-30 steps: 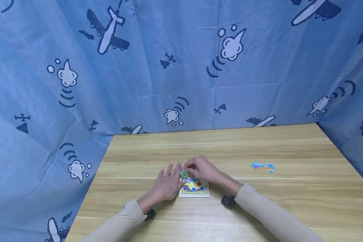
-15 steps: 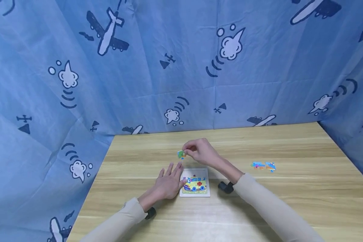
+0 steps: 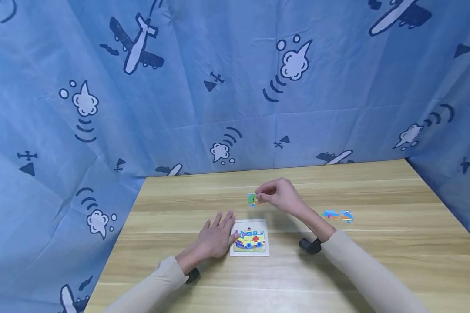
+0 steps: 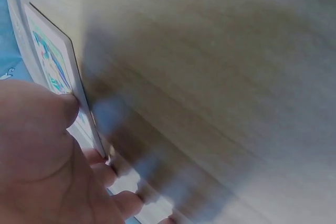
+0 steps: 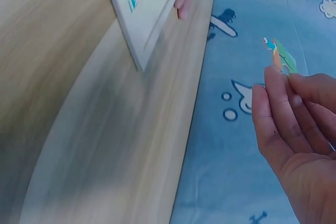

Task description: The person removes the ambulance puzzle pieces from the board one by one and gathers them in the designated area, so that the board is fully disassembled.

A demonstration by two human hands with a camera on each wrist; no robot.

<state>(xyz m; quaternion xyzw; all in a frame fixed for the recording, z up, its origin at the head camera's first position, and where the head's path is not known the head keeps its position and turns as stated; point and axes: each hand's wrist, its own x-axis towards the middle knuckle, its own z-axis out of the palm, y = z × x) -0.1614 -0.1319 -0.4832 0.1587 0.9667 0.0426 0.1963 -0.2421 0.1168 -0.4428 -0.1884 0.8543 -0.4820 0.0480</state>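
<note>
A white-framed puzzle board (image 3: 249, 258) lies on the table, its lower part filled with a picture of a yellow ambulance and its upper strip bare white. My left hand (image 3: 215, 239) rests on the board's left edge, fingers spread and straight, thumb over the picture. Above and beyond the board, my right hand (image 3: 280, 195) pinches a green and orange puzzle piece (image 3: 252, 199) between thumb and fingertips. The right wrist view shows that puzzle piece (image 5: 283, 59) at the fingertips, held well off the table.
Two blue and orange puzzle pieces, a left one (image 3: 330, 214) and a right one (image 3: 346, 216), lie side by side on the wooden table (image 3: 172, 208) to the right. A blue curtain (image 3: 250, 87) with airplane prints hangs behind the table and at both sides.
My right hand has lifted the puzzle piece away from the board's top left corner, up and back, then shifted right with it. The left hand has stayed on the board.
</note>
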